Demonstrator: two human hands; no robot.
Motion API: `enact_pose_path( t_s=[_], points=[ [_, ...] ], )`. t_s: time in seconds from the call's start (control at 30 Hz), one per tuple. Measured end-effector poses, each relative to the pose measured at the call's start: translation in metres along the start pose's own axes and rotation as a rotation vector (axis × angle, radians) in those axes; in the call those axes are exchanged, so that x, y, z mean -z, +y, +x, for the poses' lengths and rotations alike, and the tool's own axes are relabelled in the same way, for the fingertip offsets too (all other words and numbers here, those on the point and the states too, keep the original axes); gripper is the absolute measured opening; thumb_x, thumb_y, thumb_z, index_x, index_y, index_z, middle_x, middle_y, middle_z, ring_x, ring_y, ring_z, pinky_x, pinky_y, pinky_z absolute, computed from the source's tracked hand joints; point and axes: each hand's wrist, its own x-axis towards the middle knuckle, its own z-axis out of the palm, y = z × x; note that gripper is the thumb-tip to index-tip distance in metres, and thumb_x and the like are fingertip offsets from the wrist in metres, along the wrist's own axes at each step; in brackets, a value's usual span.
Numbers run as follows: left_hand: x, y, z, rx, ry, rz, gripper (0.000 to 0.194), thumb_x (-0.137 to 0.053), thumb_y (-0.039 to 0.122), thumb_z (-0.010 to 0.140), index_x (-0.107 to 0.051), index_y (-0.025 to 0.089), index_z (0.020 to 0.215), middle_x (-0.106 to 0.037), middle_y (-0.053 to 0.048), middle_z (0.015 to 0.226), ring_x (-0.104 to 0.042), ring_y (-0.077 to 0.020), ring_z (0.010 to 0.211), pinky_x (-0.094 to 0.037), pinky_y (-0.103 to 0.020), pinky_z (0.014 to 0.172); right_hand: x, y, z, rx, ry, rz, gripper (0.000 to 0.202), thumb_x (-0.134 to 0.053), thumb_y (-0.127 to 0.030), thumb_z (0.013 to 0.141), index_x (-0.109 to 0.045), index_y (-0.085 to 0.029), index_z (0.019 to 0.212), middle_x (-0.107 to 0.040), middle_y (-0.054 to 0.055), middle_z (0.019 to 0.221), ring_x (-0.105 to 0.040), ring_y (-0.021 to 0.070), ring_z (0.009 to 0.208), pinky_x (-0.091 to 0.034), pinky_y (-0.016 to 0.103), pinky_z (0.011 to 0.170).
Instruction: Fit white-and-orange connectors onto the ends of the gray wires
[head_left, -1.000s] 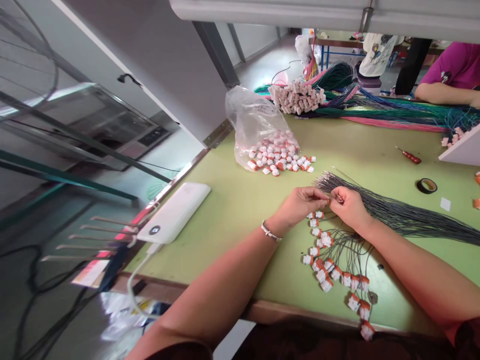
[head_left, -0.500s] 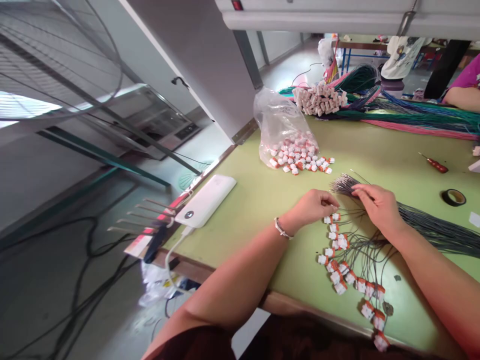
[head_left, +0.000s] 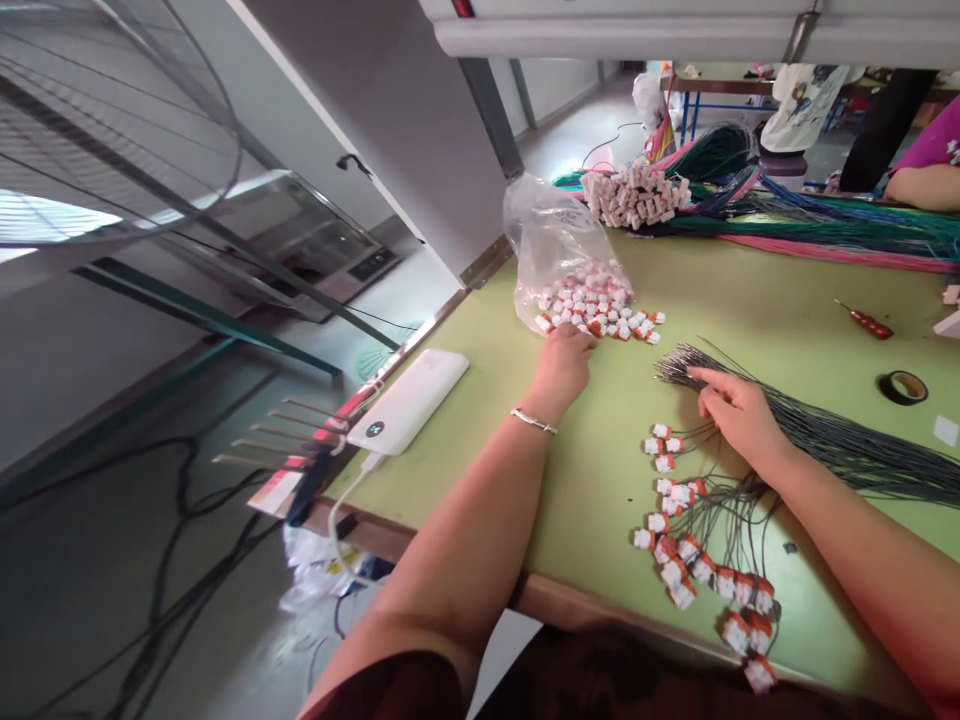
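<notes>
My left hand (head_left: 564,368) reaches to the near edge of a pile of white-and-orange connectors (head_left: 600,300). Its fingertips are down among them and mostly hidden, so a grip cannot be made out. Over the metal-tipped ends of a black wire bundle (head_left: 832,415) lies my right hand (head_left: 739,410). Its index finger is stretched out against the tips, with the thumb slightly apart below. Nearer to me, several connectors fitted on wires (head_left: 679,493) are spread in a curved row down to the table's front edge.
A clear plastic bag (head_left: 551,225) holds part of the pile. A white power bank (head_left: 409,400) with a cable lies left. On the right are a red-handled awl (head_left: 866,320) and black tape (head_left: 902,388). Coloured wire bundles (head_left: 825,235) run along the back, near another person's arm (head_left: 922,190).
My left hand has left the fitted connectors and moved up and left to the loose pile. My right hand has shifted slightly left and down, and its index finger is now straighter.
</notes>
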Motion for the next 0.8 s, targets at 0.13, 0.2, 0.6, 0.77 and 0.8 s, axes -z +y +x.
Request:
enact_pose_path(
  t_s=[0.13,0.2,0.6,0.77,0.8],
  points=[
    [-0.002,0.001,-0.002,-0.014,-0.038,0.030,0.020,-0.049,0.017,0.080,-0.069,0.016,0.079,-0.062,-0.011,0.090,-0.058,-0.0246,0.089,-0.047,-0.037,0.080,-0.004,0.002,0.001,-0.019,-0.005,0.029,0.025,-0.054,-0.027,0.073,-0.059,-0.016,0.095,-0.067,0.000,0.063,-0.037,0.0076,0.042,-0.031,0.022,0.043],
    [0.000,0.003,-0.002,0.009,-0.017,0.008,0.016,-0.053,0.019,0.078,-0.069,0.017,0.077,-0.062,-0.010,0.088,-0.058,-0.0245,0.088,-0.047,-0.036,0.080,-0.005,0.003,0.000,-0.044,0.002,0.079,0.015,-0.056,-0.031,0.074,-0.055,-0.018,0.082,-0.068,0.001,0.064,-0.039,0.0076,0.041,-0.032,0.022,0.043],
    [-0.006,-0.002,0.004,0.046,0.022,-0.047,0.022,-0.050,0.015,0.082,-0.071,0.015,0.087,-0.058,-0.011,0.103,-0.056,-0.0223,0.093,-0.047,-0.037,0.088,-0.006,0.000,-0.002,-0.021,0.047,0.140,0.017,-0.063,-0.034,0.070,-0.061,-0.017,0.072,-0.061,0.000,0.061,-0.050,0.0118,0.056,-0.040,0.025,0.055],
    [-0.003,-0.003,0.005,0.044,0.124,-0.038,0.030,-0.053,0.016,0.080,-0.069,0.017,0.105,-0.058,-0.011,0.109,-0.056,-0.0238,0.099,-0.046,-0.037,0.091,-0.009,0.006,-0.001,0.012,0.042,0.129,0.017,-0.063,-0.034,0.070,-0.061,-0.018,0.074,-0.059,-0.001,0.059,-0.050,0.0121,0.055,-0.041,0.025,0.054],
    [-0.003,-0.003,0.005,0.031,0.142,-0.029,0.032,-0.054,0.017,0.080,-0.068,0.017,0.109,-0.058,-0.012,0.112,-0.055,-0.0247,0.103,-0.045,-0.038,0.093,-0.009,0.007,-0.001,0.015,0.039,0.130,0.017,-0.063,-0.034,0.070,-0.061,-0.018,0.074,-0.059,-0.001,0.059,-0.050,0.0122,0.055,-0.041,0.026,0.054]
  ],
)
